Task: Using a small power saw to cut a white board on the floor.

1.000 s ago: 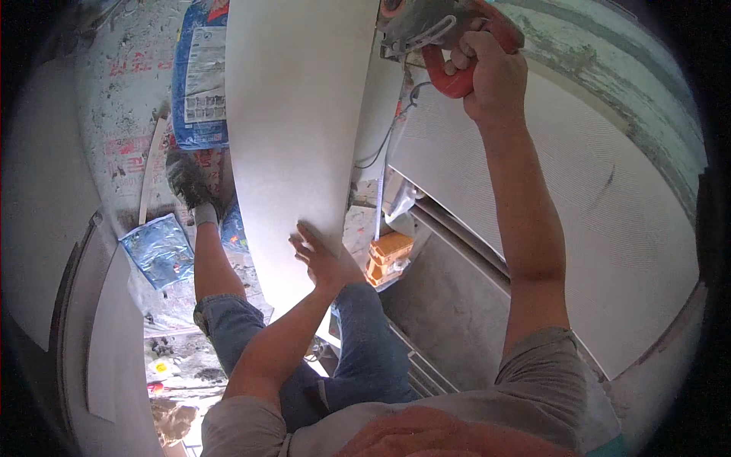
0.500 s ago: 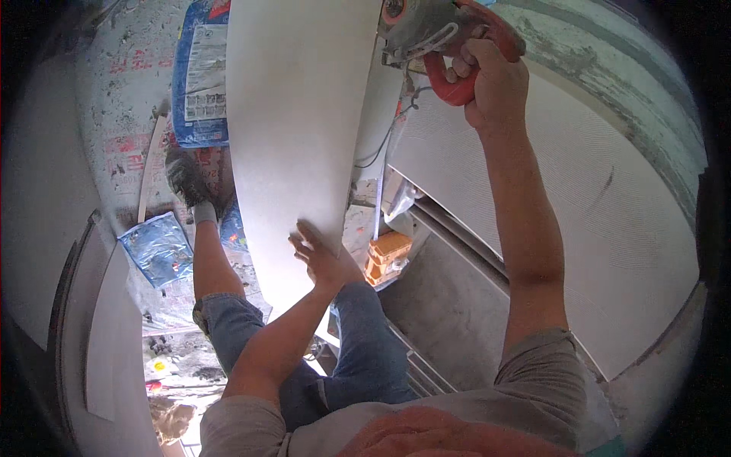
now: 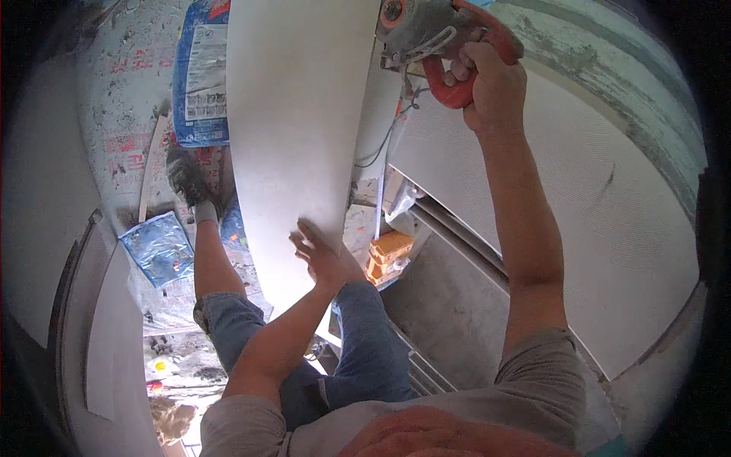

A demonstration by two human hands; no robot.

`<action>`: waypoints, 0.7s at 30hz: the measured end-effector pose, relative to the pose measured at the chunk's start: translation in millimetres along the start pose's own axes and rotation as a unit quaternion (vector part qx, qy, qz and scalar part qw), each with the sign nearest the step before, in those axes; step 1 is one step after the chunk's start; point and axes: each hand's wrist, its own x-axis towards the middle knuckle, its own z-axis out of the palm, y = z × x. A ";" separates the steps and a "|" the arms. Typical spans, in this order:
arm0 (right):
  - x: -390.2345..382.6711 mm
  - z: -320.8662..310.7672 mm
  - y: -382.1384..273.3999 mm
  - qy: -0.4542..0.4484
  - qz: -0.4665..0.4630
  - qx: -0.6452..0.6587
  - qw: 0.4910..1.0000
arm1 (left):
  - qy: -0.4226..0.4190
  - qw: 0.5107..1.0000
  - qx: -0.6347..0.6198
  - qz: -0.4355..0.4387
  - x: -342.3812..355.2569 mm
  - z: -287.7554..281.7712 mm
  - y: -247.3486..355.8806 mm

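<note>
A long pale tile slab (image 3: 301, 129) stretches away from my legs toward the top of the picture. My left hand (image 3: 316, 255) lies on its near part, fingers spread, palm down. At the far right edge of the slab is a handheld circular saw (image 3: 422, 34) with a grey, dusty body and red handle. My right hand (image 3: 495, 87) wraps round that handle, arm stretched forward. The saw's blade is hidden, so I cannot tell whether it touches the slab. A thin dark cable (image 3: 388, 137) hangs below the saw.
A blue-and-white bag (image 3: 205, 84) lies left of the slab, near my foot. A blue plastic packet (image 3: 158, 249) is on the dirty floor. On the right are a large ridged pale panel (image 3: 594, 206) and an orange box-like thing (image 3: 388, 255). More panels (image 3: 106, 327) stand at the left.
The saw and my right hand have shifted very slightly left. My left hand and the slab look the same.
</note>
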 end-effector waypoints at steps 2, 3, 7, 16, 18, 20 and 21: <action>-1.0 4.2 -0.7 -0.003 0.003 0.004 1.000 | -0.003 1.000 0.012 -0.004 2.8 -0.7 -3.3; -2.5 7.5 -1.6 0.002 0.001 0.000 1.000 | -0.008 1.000 0.023 -0.006 4.5 0.5 -5.6; -2.3 6.4 0.3 0.008 0.006 -0.007 1.000 | 0.073 0.985 0.112 0.108 5.1 12.0 -18.8; 0.2 5.8 1.1 -0.007 0.000 0.003 1.000 | 0.008 0.999 0.032 0.006 3.2 3.8 -5.8; 0.3 10.2 2.6 -0.012 -0.002 0.006 1.000 | 0.089 0.993 0.059 0.042 9.2 19.0 -25.3; 1.9 6.1 6.1 -0.011 -0.004 0.001 1.000 | 0.066 0.996 0.050 0.030 8.7 18.5 -20.3; 1.9 4.5 7.1 -0.015 0.001 0.000 1.000 | 0.045 0.998 0.041 0.018 8.3 18.2 -17.8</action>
